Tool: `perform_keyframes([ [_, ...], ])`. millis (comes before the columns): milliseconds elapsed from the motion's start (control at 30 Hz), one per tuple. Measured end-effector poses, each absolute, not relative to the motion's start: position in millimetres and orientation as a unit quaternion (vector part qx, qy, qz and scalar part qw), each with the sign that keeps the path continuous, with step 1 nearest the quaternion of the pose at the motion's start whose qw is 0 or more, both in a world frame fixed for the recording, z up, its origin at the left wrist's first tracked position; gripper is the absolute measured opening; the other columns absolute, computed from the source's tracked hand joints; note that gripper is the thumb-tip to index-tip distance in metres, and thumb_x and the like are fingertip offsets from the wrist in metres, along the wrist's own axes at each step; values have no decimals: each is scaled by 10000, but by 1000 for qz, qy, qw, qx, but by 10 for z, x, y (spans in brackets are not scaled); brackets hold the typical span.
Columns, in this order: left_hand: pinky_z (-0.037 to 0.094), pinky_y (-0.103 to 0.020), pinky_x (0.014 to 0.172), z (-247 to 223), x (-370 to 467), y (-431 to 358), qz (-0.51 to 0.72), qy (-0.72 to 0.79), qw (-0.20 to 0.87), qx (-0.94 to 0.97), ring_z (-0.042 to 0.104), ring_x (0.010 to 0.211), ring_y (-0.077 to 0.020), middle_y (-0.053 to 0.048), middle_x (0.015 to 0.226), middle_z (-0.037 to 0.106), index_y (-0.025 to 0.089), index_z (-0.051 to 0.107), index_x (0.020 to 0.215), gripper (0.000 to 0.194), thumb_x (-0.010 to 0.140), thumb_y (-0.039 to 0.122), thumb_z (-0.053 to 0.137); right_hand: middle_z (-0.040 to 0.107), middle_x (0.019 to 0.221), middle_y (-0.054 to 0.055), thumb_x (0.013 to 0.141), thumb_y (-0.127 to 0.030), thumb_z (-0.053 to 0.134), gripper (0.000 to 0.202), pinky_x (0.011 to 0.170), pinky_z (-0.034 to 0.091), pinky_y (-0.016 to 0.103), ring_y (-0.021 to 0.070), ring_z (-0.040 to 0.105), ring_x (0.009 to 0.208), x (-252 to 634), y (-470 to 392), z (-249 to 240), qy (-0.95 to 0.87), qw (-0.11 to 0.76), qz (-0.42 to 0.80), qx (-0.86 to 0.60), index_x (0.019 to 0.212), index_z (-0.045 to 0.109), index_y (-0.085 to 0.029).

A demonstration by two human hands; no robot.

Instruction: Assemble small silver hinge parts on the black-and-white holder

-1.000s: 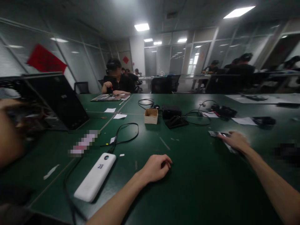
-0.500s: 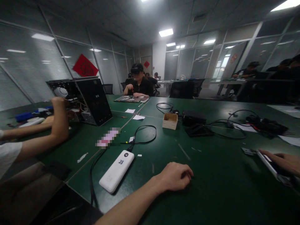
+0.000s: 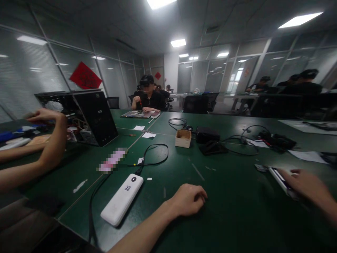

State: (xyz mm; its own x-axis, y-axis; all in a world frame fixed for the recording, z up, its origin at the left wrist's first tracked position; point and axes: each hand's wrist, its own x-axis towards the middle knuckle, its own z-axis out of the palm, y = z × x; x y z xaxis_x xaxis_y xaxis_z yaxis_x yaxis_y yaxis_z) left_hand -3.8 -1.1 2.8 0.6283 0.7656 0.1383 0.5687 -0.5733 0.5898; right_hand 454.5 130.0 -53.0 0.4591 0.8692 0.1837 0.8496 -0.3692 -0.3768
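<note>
My left hand (image 3: 190,199) rests on the green table (image 3: 226,218) with its fingers curled into a loose fist, and nothing shows in them. To its left lies a white power bank (image 3: 122,200) marked 28, with a black cable at its top end. At the right, my right hand (image 3: 302,181) grips a flat device (image 3: 280,180) with a pale edge, its fingers over the top. A small metal piece (image 3: 260,168) sits at the device's far left end. The underside of the device is hidden.
Beyond my hands are a small open box (image 3: 183,138), a black adapter (image 3: 207,134) and tangled cables (image 3: 273,140). A blurred-out phone (image 3: 112,160) and an open computer case (image 3: 96,117) stand left, beside another person's arms (image 3: 52,151). Another person (image 3: 149,95) sits opposite.
The view has turned right, so the scene sits further left and more of my right forearm shows. The hand of the person at the left has lifted near the computer case.
</note>
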Motion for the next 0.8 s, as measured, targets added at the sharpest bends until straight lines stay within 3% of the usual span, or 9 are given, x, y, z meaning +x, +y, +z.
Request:
perform_keyframes([
  [67, 469, -228, 719, 22, -32, -9, 208, 392, 250, 861, 639, 750, -137, -7, 834, 694, 166, 636, 971, 253, 808, 83, 461, 652, 840, 258, 785, -587, 412, 621, 639, 457, 419, 329, 638, 745, 4132, 1017, -359, -515, 165, 67, -838, 1071, 630, -80],
  [133, 459, -230, 721, -2, -33, 12, 217, 391, 255, 857, 632, 760, -137, -3, 847, 687, 174, 631, 952, 236, 813, 87, 461, 627, 986, 238, 817, -485, 452, 517, 715, 472, 406, 334, 616, 903, 3838, 852, -275, -536, 170, 4, -827, 1119, 585, -87],
  [267, 444, -234, 713, -53, -44, 73, 237, 379, 264, 855, 623, 749, -135, 13, 822, 676, 182, 617, 937, 204, 833, 111, 456, 603, 1073, 164, 842, -371, 476, 406, 816, 446, 352, 277, 586, 994, 3734, 792, -304, -529, 173, -29, -830, 1150, 552, -118],
  [800, 448, -231, 688, -18, -42, 46, 237, 389, 280, 845, 614, 729, -137, 1, 824, 675, 177, 617, 944, 209, 838, 131, 444, 575, 1072, 168, 861, -347, 464, 375, 797, 437, 352, 277, 574, 991, 3738, 781, -347, -528, 202, -27, -824, 1145, 523, -109],
])
